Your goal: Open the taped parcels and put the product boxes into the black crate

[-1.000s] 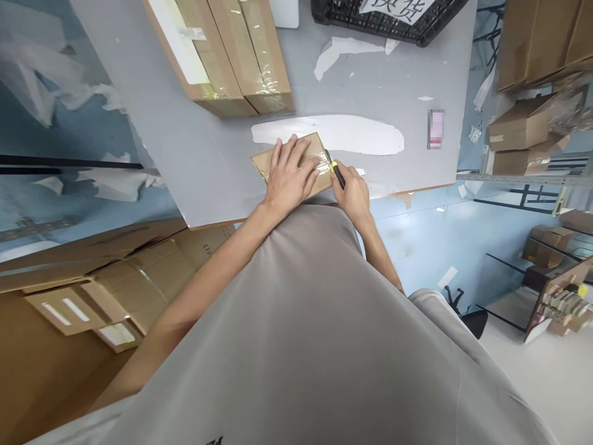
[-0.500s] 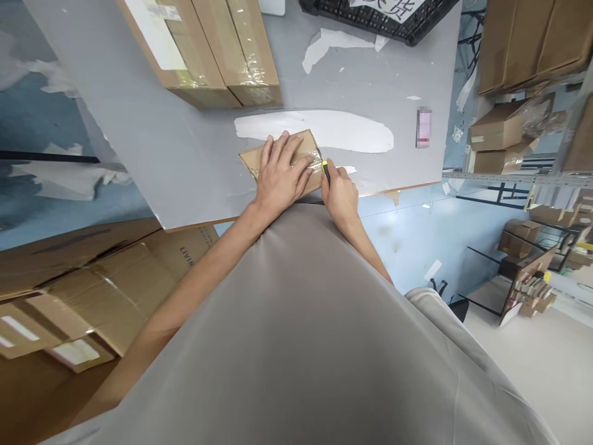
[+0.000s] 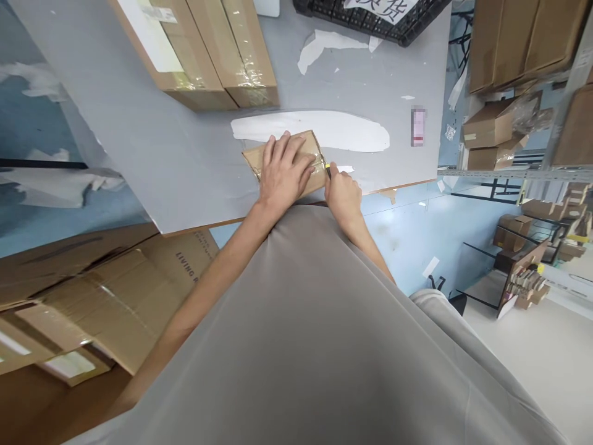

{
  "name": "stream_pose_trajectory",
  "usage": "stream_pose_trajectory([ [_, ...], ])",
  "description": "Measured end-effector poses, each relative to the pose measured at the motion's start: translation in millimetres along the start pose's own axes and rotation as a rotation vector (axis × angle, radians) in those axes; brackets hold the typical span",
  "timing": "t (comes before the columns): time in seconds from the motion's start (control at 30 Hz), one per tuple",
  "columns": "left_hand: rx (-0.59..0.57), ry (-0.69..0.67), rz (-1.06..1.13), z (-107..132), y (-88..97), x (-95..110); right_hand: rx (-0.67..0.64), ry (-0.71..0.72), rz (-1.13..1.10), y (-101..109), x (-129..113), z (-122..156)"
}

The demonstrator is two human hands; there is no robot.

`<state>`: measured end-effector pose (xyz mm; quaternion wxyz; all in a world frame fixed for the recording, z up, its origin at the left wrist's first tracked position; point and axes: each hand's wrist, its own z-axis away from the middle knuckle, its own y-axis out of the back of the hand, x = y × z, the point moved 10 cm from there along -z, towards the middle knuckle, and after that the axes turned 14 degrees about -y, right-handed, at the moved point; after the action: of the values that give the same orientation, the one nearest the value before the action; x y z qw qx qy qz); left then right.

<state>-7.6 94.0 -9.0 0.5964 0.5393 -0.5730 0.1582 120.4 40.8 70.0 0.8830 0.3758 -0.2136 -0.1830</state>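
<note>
A small taped cardboard box [image 3: 304,147] lies at the near edge of the grey table [image 3: 194,167]. My left hand [image 3: 282,172] rests flat on top of it, fingers stretched and a little apart. At the box's right side, my right hand [image 3: 343,193] grips a black and yellow box cutter [image 3: 328,170]; most of the cutter is hidden in the fingers. Its tip is close to the taped right edge, and I cannot tell whether the blade is in the tape. Just behind the box is a long white patch [image 3: 343,131] on the table surface.
Larger taped cartons [image 3: 227,62] stand at the table's back left. A black plastic crate [image 3: 365,21] with a paper sign is at the back. A small pink item [image 3: 417,127] lies at right. Big cartons [image 3: 139,290] sit below the table's left side; shelves hold boxes [image 3: 488,127] at right.
My right hand and the cutter have shifted slightly down and right along the box's right edge. The left hand stays on the box. The whole view has moved a little.
</note>
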Motion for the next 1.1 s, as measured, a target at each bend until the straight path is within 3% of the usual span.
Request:
stream_pose_trajectory([
  [0.17, 0.016, -0.006, 0.003, -0.4, -0.2, 1.3, 0.042, 0.023, -0.07, -2.9, 6.2, -4.0],
  [0.6, 0.011, 0.048, -0.029, 4.6, -2.8, -6.6, -0.036, 0.027, -0.028, -15.3, 25.8, 6.0],
  [0.77, -0.042, 0.111, -0.09, 4.6, -3.8, -10.9, -0.057, 0.071, -0.041, -14.7, 33.2, 12.6],
  [0.87, -0.029, 0.18, -0.018, 6.8, 0.9, -14.0, -0.044, 0.1, -0.115, -8.9, 46.4, 15.6],
  [0.97, 0.03, 0.246, 0.015, 11.6, 10.0, -12.2, 0.034, 0.119, -0.263, -4.8, 67.2, -1.4],
  [1.1, 0.147, 0.282, -0.158, 21.6, 21.4, -1.2, 0.111, 0.126, -0.444, -23.4, 85.0, -71.1],
])
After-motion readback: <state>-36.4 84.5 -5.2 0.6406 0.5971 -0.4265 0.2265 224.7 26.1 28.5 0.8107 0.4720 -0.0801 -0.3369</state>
